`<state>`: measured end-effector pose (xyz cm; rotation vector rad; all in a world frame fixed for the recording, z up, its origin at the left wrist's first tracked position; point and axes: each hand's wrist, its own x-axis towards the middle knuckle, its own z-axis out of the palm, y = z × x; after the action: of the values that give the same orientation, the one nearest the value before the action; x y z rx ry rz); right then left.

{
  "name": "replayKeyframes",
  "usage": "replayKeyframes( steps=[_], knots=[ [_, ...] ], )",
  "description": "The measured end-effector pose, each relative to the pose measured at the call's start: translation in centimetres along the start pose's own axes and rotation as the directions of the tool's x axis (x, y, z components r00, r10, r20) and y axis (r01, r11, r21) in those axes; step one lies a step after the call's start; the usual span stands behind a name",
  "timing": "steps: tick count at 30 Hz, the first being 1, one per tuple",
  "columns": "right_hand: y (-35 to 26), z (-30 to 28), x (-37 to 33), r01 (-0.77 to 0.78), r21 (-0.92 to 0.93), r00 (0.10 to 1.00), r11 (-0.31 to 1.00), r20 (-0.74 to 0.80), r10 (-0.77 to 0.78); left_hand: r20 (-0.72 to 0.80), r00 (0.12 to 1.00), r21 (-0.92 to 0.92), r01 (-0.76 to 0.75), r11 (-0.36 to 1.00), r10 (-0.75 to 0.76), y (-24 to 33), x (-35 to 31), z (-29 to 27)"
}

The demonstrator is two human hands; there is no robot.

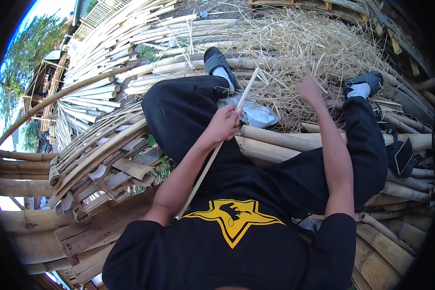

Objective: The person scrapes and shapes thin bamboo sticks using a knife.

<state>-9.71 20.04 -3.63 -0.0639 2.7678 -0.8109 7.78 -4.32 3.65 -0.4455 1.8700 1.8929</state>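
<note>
My left hand [222,126] is closed around a long, pale bamboo strip [248,91]. The strip slants from beside my body up past my knee, and a thin sliver [262,77] bends away at its far end. Apart from the strip, to its right, my right hand [309,90] is raised in a closed fist over a heap of shavings. What that fist holds, if anything, I cannot make out. Below the strip's far part, between my legs, lies a crumpled whitish plastic bag [256,114].
Thin bamboo shavings [295,48] pile up ahead, between my sandalled feet. Bamboo poles [270,137] lie beneath my legs, and more poles [92,92] are stacked at the left. Split bamboo pieces [130,166] lie near my left elbow. A phone-like dark device [403,157] is at the right.
</note>
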Motion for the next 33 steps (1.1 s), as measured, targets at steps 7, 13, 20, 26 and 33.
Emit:
replayKeyframes(
  steps=[7,13,20,26,33],
  knots=[
    [-7.2,3.1,-6.1,0.365,-0.134,0.918,0.921,0.215,-0.332,0.069,0.998,-0.095,0.021,0.995,-0.014,0.9,1.8,0.9],
    [-2.3,4.1,-1.4,0.174,-0.254,0.985,0.952,0.056,-0.165,0.030,0.999,-0.038,-0.023,0.999,0.024,-0.1,0.2,1.6],
    [5.9,1.7,3.6,-0.117,0.050,0.984,0.992,-0.130,0.123,0.076,0.997,-0.138,0.044,0.989,-0.034,0.6,0.5,-0.1],
    [-5.3,0.2,-1.7,-0.259,0.818,0.913,0.513,0.381,-0.148,0.277,0.960,-0.242,0.024,0.970,0.046,2.3,3.7,1.2],
    [-5.7,-0.8,-2.5,0.058,0.541,0.988,0.839,-0.153,0.030,0.326,0.945,-0.299,0.111,0.948,-0.008,0.9,3.9,1.9]
  ],
)
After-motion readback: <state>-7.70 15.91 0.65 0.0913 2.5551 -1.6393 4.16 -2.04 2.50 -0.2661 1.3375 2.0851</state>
